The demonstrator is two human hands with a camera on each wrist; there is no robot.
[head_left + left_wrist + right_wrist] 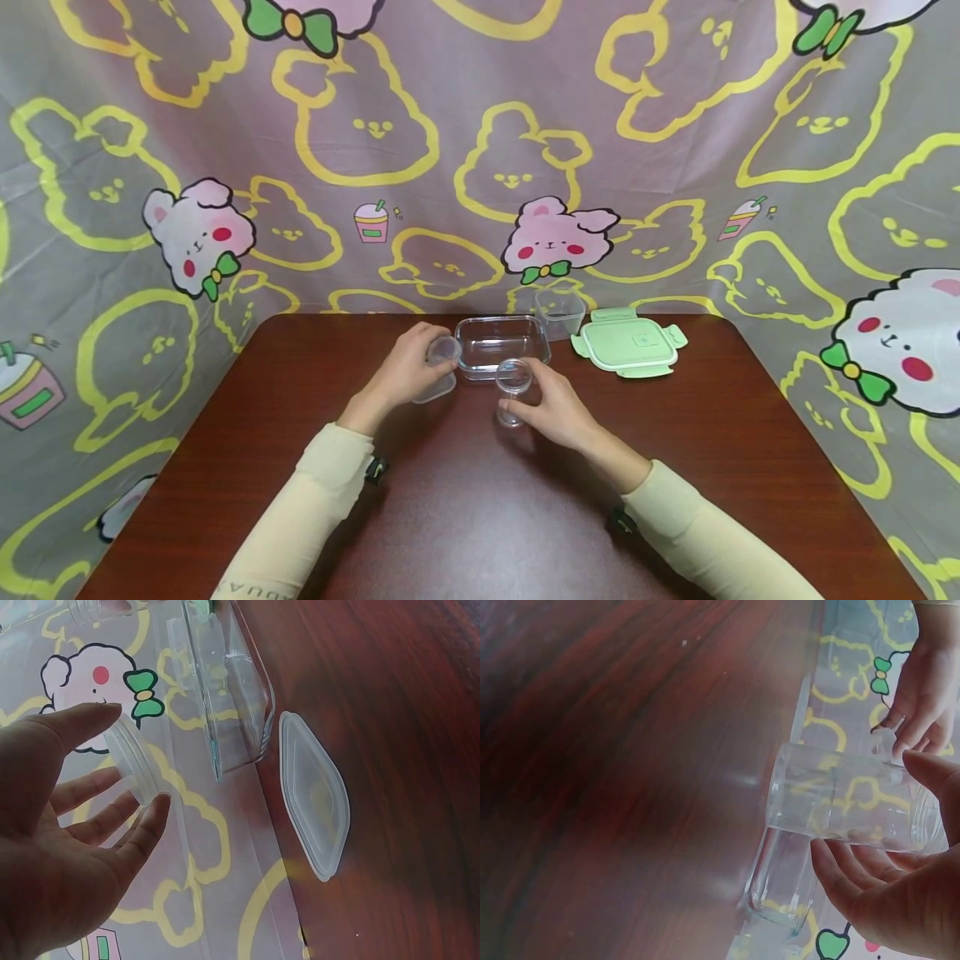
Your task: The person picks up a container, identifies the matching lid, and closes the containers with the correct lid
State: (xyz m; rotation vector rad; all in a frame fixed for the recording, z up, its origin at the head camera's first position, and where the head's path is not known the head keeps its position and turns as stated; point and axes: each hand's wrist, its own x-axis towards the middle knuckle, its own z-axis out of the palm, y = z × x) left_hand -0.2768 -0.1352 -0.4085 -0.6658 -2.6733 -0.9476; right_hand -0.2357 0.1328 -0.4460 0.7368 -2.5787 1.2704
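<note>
My left hand pinches a small round translucent lid on edge between thumb and fingers, above the table. A clear cylindrical jar, its mouth uncovered, is in my right hand, with thumb and fingers around its sides. The jar stands upright; whether its base touches the table I cannot tell. Beneath the left hand lies a rectangular translucent lid on the table. Just beyond both hands is a rectangular glass container without a cover.
Behind the glass container's right corner stands a clear plastic tub. To its right, a light green lid with side flaps lies flat. The brown table ends at a patterned cloth hanging at the back and sides.
</note>
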